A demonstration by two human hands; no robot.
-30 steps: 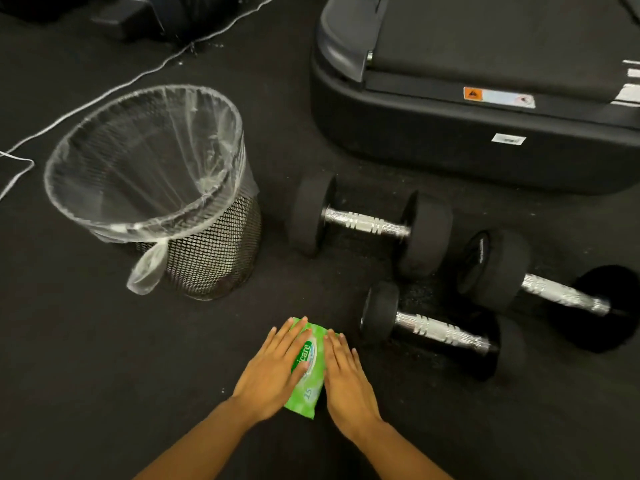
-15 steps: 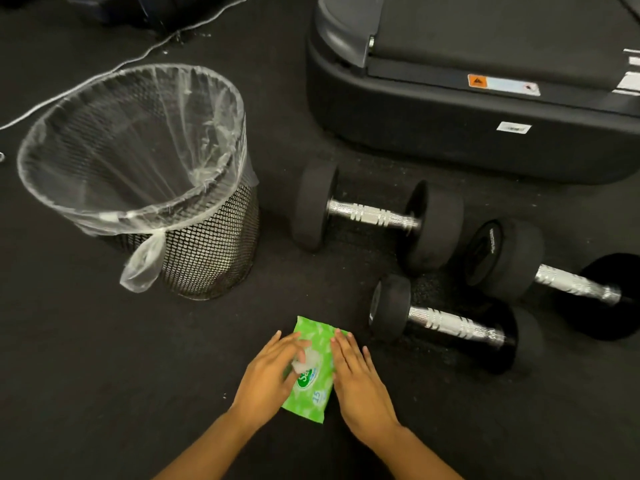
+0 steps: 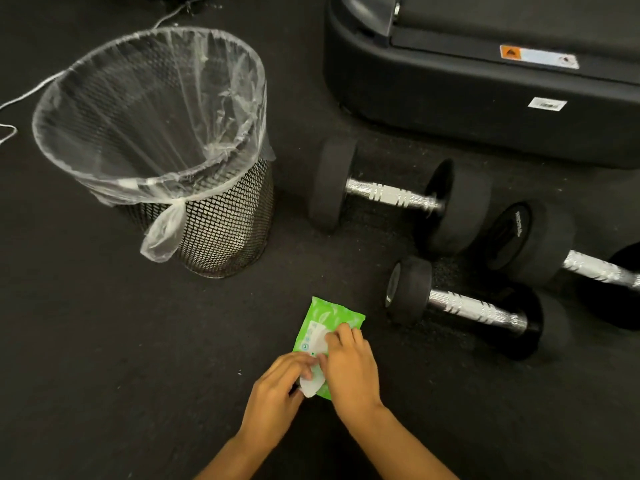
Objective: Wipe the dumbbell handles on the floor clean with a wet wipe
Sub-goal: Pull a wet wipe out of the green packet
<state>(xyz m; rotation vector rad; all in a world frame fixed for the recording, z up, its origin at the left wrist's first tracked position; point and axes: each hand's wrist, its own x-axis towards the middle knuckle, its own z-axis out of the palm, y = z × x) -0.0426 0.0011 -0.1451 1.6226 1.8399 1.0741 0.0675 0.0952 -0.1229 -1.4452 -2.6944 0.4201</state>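
A green wet wipe pack [image 3: 323, 318] lies on the black floor in front of me. My left hand [image 3: 277, 393] pinches the pack's peeled-back white flap [image 3: 311, 384] at its near end. My right hand [image 3: 349, 368] rests on the pack, fingertips at its white opening. Three black dumbbells with ribbed chrome handles lie to the right: a far one [image 3: 393, 195], a near one [image 3: 474, 308] and a right one [image 3: 595, 268] cut off by the frame edge.
A black mesh waste bin [image 3: 207, 216] lined with a clear plastic bag stands to the left of the dumbbells. A treadmill base [image 3: 450, 95] fills the upper right. A white cable [image 3: 27, 95] runs across the floor at far left.
Both hands lay flat along the pack's sides a second ago. Now my left hand has lifted the white flap toward me and my right hand's fingertips have moved onto the opening.
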